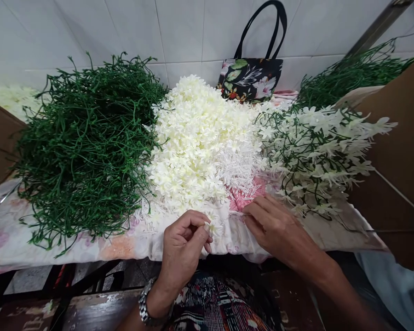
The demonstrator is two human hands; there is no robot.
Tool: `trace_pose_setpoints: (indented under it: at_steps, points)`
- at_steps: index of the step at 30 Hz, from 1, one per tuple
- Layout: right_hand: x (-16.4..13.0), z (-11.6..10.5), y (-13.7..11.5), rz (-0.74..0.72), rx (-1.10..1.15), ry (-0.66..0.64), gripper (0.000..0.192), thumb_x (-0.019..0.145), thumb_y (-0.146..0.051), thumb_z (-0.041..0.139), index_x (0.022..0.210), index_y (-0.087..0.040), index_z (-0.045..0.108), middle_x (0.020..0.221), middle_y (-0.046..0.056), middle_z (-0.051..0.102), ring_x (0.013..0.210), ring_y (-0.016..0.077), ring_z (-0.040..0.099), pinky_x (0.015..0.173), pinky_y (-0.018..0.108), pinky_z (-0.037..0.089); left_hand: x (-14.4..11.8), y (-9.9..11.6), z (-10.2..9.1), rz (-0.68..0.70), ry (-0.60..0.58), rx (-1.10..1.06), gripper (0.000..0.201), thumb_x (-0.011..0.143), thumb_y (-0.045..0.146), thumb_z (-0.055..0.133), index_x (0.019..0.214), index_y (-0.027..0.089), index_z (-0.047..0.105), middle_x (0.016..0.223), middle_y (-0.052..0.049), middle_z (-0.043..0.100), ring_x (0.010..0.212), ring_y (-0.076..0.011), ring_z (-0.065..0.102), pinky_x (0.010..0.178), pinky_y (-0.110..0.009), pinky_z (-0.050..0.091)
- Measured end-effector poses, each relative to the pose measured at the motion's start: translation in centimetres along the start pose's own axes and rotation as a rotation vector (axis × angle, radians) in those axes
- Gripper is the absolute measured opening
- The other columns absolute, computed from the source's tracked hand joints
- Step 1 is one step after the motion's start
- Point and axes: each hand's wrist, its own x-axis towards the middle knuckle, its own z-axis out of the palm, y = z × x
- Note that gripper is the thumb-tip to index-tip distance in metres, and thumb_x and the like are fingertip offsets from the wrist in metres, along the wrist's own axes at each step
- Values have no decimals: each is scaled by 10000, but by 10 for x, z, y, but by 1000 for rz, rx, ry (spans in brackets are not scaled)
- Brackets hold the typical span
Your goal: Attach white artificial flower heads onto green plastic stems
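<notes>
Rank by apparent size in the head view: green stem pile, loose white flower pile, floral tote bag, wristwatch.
1. green stem pile
2. loose white flower pile, nearly as wide, so the top two are close
3. floral tote bag, farther from the camera, so it may look smaller than it is
4. wristwatch

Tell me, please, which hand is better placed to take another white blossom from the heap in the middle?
Probably the right hand: it lies flat on the cloth with fingers free, at the edge of the white blossom heap. The left hand is already pinching a small blossom between its fingertips.
</notes>
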Motion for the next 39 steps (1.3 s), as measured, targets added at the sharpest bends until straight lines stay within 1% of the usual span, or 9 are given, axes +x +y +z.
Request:
trace_pose_setpoints:
  at_steps: [5, 7, 11, 14, 17, 26, 32, 36, 39]
  points:
    - [-2, -14, -11, 193, 464, 73, 91, 815, -150, 499, 740, -194, 525, 576, -40, 478, 490, 91, 431, 472, 217, 352, -1, -2, 1, -113, 11, -59, 127, 689, 179, 596, 573, 151, 553, 584, 28, 551, 406, -69, 517, 365, -167, 434]
    - [-1, -17, -22, 246, 622, 89, 68, 804, -152, 513, 758, -198, 533, 594, -36, 516, 491, 87, 470, 456, 201, 377, -1, 0, 4, -149, 27, -39, 127, 671, 188, 604, 568, 154, 539, 533, 37, 542, 375, -70, 500, 361, -172, 425]
    - [4, -14, -46, 208, 841, 136, 95, 818, -125, 522, 785, -199, 571, 664, -3, 611, 589, 114, 587, 525, 208, 473, -3, 6, 9, -158, 42, 16, 123, 651, 181, 611, 559, 155, 534, 473, 41, 533, 366, -72, 485, 375, -173, 413]
    - [7, -4, -56, 128, 869, 272, 111, 822, -108, 559, 816, -207, 611, 770, 20, 652, 731, 137, 627, 637, 240, 518, -4, 8, 12, -122, 19, 17, 142, 659, 169, 606, 538, 157, 531, 477, 37, 531, 394, -76, 487, 394, -175, 421]
    - [7, 8, -57, 140, 850, 352, 120, 810, -104, 591, 838, -211, 639, 819, 28, 651, 785, 143, 626, 679, 256, 523, -6, 7, 13, -126, -10, -26, 139, 670, 163, 608, 545, 156, 546, 480, 34, 538, 410, -85, 509, 411, -183, 451]
    - [2, 20, -55, 173, 863, 335, 137, 804, -95, 601, 828, -208, 674, 762, 28, 658, 716, 141, 631, 618, 259, 529, -7, -3, 11, -209, -35, -212, 120, 701, 181, 648, 601, 141, 595, 517, 32, 582, 418, -76, 546, 439, -182, 487]
    - [2, 20, -53, 172, 918, 369, 152, 783, -88, 622, 822, -217, 694, 748, 30, 665, 696, 141, 640, 593, 247, 535, -9, -6, 10, -208, -69, -289, 151, 706, 251, 693, 644, 148, 603, 567, 27, 599, 447, -82, 559, 460, -202, 509]
    - [3, 17, -53, 151, 878, 373, 147, 779, -92, 622, 805, -219, 692, 733, 27, 663, 679, 141, 639, 580, 246, 533, -9, -7, 10, -202, -55, -301, 186, 665, 282, 739, 655, 150, 608, 560, 31, 583, 438, -84, 543, 445, -212, 505]
    - [3, 16, -52, 124, 849, 370, 158, 782, -81, 613, 808, -220, 683, 713, 23, 658, 697, 145, 635, 583, 244, 531, -10, -6, 9, -168, -93, -320, 197, 689, 321, 730, 685, 150, 634, 583, 17, 592, 467, -95, 554, 468, -226, 511]
